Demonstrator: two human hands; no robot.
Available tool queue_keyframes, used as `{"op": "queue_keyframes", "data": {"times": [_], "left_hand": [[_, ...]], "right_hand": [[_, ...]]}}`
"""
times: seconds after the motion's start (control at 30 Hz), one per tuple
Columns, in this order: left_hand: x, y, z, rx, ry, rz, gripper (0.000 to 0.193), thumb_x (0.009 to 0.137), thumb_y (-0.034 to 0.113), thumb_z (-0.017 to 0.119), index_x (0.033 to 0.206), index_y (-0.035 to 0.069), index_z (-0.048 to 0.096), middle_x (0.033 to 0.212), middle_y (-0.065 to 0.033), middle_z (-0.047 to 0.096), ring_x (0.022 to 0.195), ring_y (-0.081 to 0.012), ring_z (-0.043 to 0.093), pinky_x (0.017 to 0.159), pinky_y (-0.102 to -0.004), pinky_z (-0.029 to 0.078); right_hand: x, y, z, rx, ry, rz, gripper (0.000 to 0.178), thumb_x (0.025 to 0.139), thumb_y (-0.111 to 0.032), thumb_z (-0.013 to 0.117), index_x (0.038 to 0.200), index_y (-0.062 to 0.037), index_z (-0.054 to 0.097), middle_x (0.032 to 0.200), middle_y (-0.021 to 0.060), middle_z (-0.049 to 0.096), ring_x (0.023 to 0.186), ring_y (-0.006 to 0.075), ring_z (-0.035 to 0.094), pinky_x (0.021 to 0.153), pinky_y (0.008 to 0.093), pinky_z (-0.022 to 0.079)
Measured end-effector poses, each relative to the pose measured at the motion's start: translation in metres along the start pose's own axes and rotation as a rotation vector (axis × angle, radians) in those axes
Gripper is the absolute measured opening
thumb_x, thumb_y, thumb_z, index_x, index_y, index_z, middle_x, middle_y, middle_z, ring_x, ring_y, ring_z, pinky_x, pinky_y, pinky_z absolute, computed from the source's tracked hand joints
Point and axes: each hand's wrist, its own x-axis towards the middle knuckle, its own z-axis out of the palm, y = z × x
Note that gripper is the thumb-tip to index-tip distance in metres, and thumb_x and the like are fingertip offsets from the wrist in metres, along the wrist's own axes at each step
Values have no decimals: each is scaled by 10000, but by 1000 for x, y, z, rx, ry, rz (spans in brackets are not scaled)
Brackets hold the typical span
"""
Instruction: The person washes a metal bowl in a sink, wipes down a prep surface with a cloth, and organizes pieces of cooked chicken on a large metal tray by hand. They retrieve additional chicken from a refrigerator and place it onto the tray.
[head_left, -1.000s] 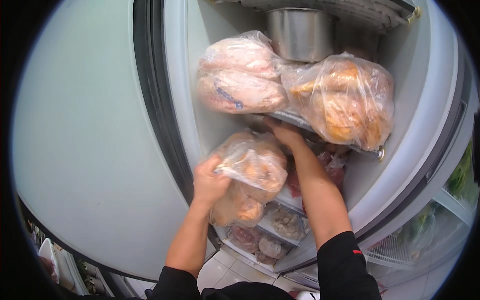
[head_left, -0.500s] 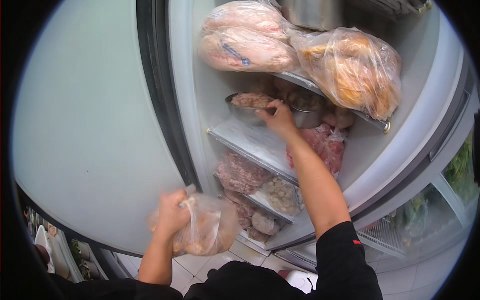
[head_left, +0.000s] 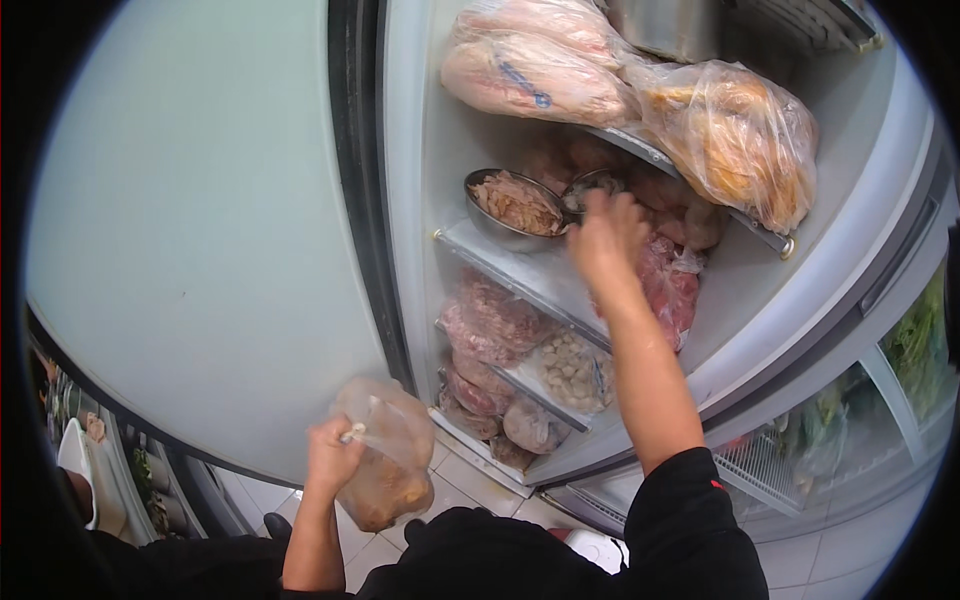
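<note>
My left hand (head_left: 335,455) is closed round the gathered neck of a clear plastic bag (head_left: 388,465). Orange-brown pieces, perhaps meat, hang inside it, in front of the open fridge door. My right hand (head_left: 612,232) reaches onto the middle shelf, at the front of a metal bowl (head_left: 590,186) with greyish contents. Motion smears its fingers, and whether they grip that bowl does not show. Just left of it stands another metal bowl (head_left: 515,208) of shredded pale pink meat. A bag of red meat (head_left: 668,290) lies right of my right wrist.
Bagged whole poultry (head_left: 540,75) and a bag of yellowish poultry (head_left: 735,140) overhang the upper shelf. Bags of minced meat (head_left: 495,320) and pale round pieces (head_left: 575,370) fill lower shelves. The fridge door (head_left: 190,250) stands open at left.
My right hand has left the rim of the shredded-meat bowl and moved right to the other bowl. The bag in my left hand has swung lower and closer to me.
</note>
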Motion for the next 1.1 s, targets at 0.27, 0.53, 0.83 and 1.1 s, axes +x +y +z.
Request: {"op": "queue_keyframes", "data": {"times": [0.27,0.53,0.83,1.1], "left_hand": [[-15,-29,6,18,91,-87,180,693,53,671,669,15,497,606,-175,523,528,-294,506,535,-377,428],[-22,-34,12,27,-8,-144,171,712,66,671,661,17,515,600,-180,532,532,-319,528,539,-390,433],[-18,-43,22,115,-182,-137,187,719,114,685,684,19,528,643,-204,558,616,-390,579,570,-420,454],[-34,-60,18,113,-208,-313,197,738,134,694,695,16,543,668,-210,576,646,-396,595,588,-432,461]], "right_hand": [[50,51,3,225,-196,90,685,719,-477,795,1223,-69,576,1207,239,620,1171,336,581,974,439,440],[86,86,28,521,23,387,781,730,-615,731,1218,-16,618,1173,205,652,1050,305,636,907,380,486],[126,107,29,362,497,45,748,785,-551,723,1277,-6,581,1283,212,601,1237,332,539,1040,397,399],[129,60,17,312,417,60,780,792,-560,696,1337,-23,544,1376,223,530,1299,364,482,1065,418,372]]}}
